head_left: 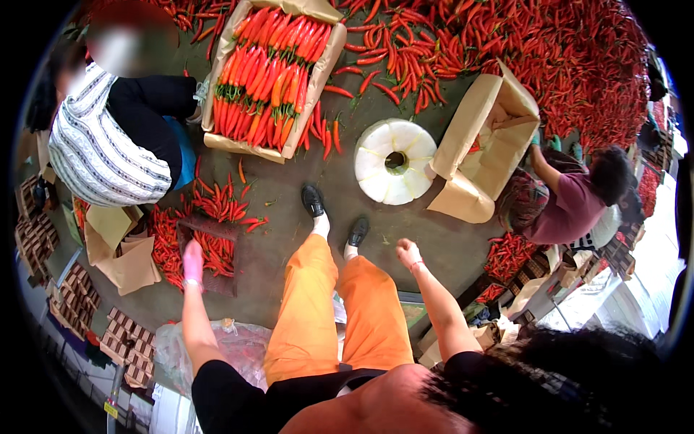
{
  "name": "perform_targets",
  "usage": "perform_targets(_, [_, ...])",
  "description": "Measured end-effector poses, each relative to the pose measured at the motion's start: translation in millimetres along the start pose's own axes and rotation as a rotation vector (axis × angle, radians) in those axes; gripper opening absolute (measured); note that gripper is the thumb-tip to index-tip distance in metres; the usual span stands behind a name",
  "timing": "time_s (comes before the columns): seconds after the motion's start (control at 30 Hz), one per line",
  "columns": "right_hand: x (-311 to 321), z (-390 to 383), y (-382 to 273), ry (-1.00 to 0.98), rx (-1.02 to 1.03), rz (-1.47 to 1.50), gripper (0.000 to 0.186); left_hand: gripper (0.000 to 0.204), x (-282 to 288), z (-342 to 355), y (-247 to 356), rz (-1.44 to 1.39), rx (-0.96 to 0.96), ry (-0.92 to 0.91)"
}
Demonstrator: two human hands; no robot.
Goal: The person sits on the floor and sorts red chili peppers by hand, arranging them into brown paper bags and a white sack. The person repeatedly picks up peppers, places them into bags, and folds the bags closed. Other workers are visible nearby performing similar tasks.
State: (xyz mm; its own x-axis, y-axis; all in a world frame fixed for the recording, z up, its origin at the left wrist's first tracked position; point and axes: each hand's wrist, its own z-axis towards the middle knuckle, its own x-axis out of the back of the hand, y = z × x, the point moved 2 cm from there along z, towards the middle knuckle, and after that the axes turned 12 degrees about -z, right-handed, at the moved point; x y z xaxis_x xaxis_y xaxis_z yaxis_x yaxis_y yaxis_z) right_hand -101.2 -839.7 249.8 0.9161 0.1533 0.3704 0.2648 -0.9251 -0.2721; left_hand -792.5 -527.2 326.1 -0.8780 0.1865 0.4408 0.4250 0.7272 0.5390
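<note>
My left hand [193, 262], in a pink glove, is at the left side of a dark crate [225, 283] with red chilli peppers [215, 249] in it. Its fingers are hidden, so I cannot tell whether it grips the crate. More loose chillies [165, 249] lie against the crate on the floor. My right hand [409, 254] is bare, with a red band at the wrist. It hangs over the floor to the right of my knees, fingers curled in and nothing visible in them.
A paper-lined box [295, 147] ahead holds chillies in rows. Beside it stand a white ring-shaped stool [394, 137] and another paper-lined box [459, 195]. A large chilli heap [564, 65] spreads at the far right. One person [116, 145] sits left, another [571, 195] right.
</note>
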Motion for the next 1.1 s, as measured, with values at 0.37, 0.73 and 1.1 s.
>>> perform_targets(0.37, [96, -32, -117, 0.068, -0.089, -0.663, 0.032, 0.023, -12, -196, -94, -0.163, 0.621, -0.08])
perform_targets(0.73, [132, 142, -459, 0.118, 0.364, -1.156, 0.027, 0.044, -148, 49, -4, -1.127, 0.277, -0.074])
perform_targets(1.1, [31, 397, -785, 0.401, 1.192, -1.164, 0.044, 0.056, -327, 201, 137, -0.881, 0.217, 0.596])
